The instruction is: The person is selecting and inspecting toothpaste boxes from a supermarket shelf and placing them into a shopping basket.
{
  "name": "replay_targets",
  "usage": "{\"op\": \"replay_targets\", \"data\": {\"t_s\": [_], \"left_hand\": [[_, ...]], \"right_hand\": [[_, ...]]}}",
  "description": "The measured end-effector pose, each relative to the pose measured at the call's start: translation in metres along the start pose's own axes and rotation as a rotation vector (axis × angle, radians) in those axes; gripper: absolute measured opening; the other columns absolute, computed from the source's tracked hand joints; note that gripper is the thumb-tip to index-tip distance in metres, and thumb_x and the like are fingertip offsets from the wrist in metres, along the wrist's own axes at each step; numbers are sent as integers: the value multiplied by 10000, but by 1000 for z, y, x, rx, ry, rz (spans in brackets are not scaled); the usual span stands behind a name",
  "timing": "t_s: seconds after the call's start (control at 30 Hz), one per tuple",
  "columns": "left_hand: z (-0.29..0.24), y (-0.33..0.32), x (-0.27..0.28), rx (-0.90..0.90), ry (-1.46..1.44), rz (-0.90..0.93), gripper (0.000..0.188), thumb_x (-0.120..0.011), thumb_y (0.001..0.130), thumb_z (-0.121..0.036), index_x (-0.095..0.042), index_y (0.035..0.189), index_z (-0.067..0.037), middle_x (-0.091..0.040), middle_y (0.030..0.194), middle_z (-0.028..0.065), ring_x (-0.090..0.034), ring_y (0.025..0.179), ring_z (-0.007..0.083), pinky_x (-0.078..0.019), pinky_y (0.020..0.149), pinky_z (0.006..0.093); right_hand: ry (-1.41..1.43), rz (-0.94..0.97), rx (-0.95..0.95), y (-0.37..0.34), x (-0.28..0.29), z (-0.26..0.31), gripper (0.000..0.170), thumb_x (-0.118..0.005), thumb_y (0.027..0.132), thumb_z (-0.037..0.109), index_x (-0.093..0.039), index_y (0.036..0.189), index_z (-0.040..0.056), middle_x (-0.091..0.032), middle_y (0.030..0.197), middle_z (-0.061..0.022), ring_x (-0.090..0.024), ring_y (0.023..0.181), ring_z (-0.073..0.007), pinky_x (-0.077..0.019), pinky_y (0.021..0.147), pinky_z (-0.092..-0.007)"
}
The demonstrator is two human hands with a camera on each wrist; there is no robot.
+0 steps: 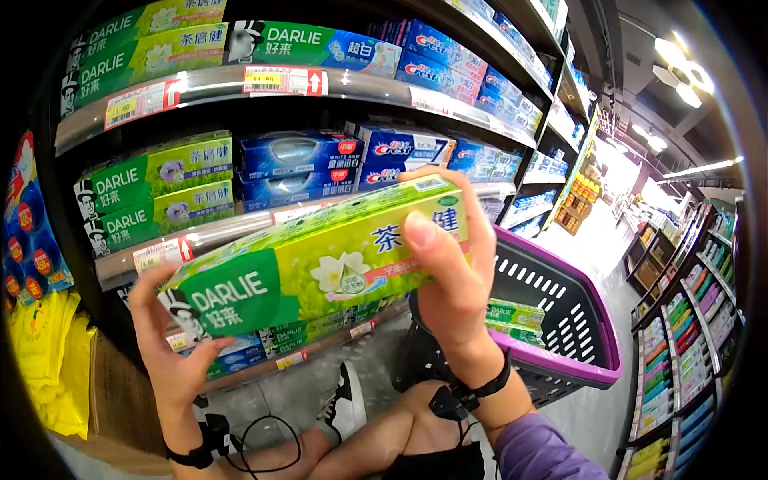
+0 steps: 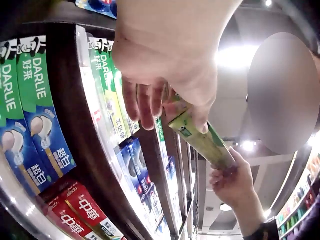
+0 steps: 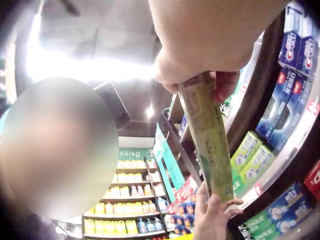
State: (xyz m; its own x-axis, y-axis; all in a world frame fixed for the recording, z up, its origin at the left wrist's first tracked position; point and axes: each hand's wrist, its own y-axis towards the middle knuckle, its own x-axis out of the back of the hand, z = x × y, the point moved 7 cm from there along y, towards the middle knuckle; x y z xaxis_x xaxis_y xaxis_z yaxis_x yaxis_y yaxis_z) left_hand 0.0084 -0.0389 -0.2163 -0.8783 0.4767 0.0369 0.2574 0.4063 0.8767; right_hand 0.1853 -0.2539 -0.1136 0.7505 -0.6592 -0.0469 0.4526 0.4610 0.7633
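Note:
Both hands hold a long green DARLIE toothpaste box (image 1: 324, 268), tilted with its right end higher, in front of the shelves. My right hand (image 1: 458, 292) grips the right end, thumb pressed on the printed front and fingers over the top and behind. At the other end, my left hand (image 1: 174, 368) has its fingers around the left edge and its thumb by the lower corner. The right wrist view shows the narrow side of the same box (image 3: 210, 135) between the two hands. Below right, green boxes (image 1: 514, 320) lie in a black shopping basket with a purple rim (image 1: 560, 360).
Shelves with price strips (image 1: 208, 92) hold DARLIE boxes (image 1: 156, 180), blue Crest boxes (image 1: 436, 56) and other toothpaste. Yellow packs (image 1: 52, 352) hang at the left. An aisle runs back at the right, past another stocked shelf (image 1: 680, 344). Bent legs (image 1: 384, 432) are below the hands.

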Motion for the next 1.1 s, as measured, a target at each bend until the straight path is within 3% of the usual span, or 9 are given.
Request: {"op": "replay_targets", "data": {"t_s": [0.03, 0.07, 0.23, 0.47, 0.7, 0.8, 0.87, 0.9, 1.1], "left_hand": [[9, -1, 6, -56, 132, 70, 929, -889, 592, -120, -423, 1389, -21, -501, 1320, 91, -552, 1142, 196, -460, 970, 307], [19, -6, 4, 79, -84, 58, 866, -884, 584, -119, -456, 1329, -14, -499, 1251, 76, -539, 1138, 190, -441, 982, 309], [37, -13, 8, 260, -112, 49, 894, -938, 560, -230, -460, 1280, -6, -477, 1193, 63, -521, 1087, 168, -434, 955, 297], [46, -8, 32, 88, -73, 68, 976, -982, 521, -339, -444, 1264, -5, -465, 1198, 69, -512, 1085, 168, -407, 964, 288], [52, -9, 17, 105, -123, 176, 1028, -985, 525, -431, -427, 1277, -9, -490, 1142, 63, -529, 1039, 151, -428, 918, 277], [55, -11, 4, 211, -234, 164, 1024, -962, 571, -367, -381, 1337, -14, -513, 1183, 93, -549, 1083, 192, -454, 957, 315], [57, -13, 3, 303, -229, 201, 1020, -949, 584, -332, -375, 1363, -10, -514, 1205, 96, -562, 1092, 187, -473, 962, 316], [57, -14, 2, 331, -210, 228, 1021, -946, 586, -329, -377, 1370, -7, -514, 1211, 94, -563, 1092, 181, -477, 955, 306], [50, -16, -4, 327, -105, 379, 937, -883, 668, -280, -379, 1408, -3, -569, 1194, 100, -592, 1086, 166, -479, 947, 282]], "right_hand": [[51, -4, -2, 2, -1, -7, 425, -708, 904, 161, -497, 1233, -7, -647, 1020, -74, -615, 895, -102, -509, 792, -258], [34, -15, -14, 7, -1, -14, 419, -699, 908, 157, -499, 1243, 4, -647, 1019, -68, -607, 896, -96, -506, 787, -254], [66, -21, -34, 18, 1, -39, 383, -691, 911, 165, -539, 1233, 23, -635, 984, -47, -575, 859, -76, -473, 747, -229], [-54, -58, 82, 2, 7, -97, 359, -658, 937, 228, -585, 1208, 4, -633, 975, -37, -566, 879, -81, -452, 792, -227], [-26, 98, -172, -37, 6, -170, 479, -641, 964, 326, -515, 1309, 18, -656, 1007, -65, -608, 905, -96, -499, 785, -231], [148, 209, -161, -37, 1, -156, 661, -815, 828, 178, -453, 1361, 29, -654, 1067, -62, -637, 978, -130, -536, 845, -277], [174, 240, -233, -46, 2, -154, 934, -920, 684, 237, -398, 1423, 7, -573, 1243, -78, -578, 1138, -150, -471, 987, -294], [158, 251, -243, -51, 7, -161, 1000, -948, 596, 75, -387, 1422, 28, -577, 1241, -86, -570, 1163, -154, -474, 1008, -309], [-281, 300, -155, -61, 19, -157, 816, -855, 628, -88, -457, 1329, 40, -616, 1152, -38, -591, 1079, -111, -530, 901, -282]]}}
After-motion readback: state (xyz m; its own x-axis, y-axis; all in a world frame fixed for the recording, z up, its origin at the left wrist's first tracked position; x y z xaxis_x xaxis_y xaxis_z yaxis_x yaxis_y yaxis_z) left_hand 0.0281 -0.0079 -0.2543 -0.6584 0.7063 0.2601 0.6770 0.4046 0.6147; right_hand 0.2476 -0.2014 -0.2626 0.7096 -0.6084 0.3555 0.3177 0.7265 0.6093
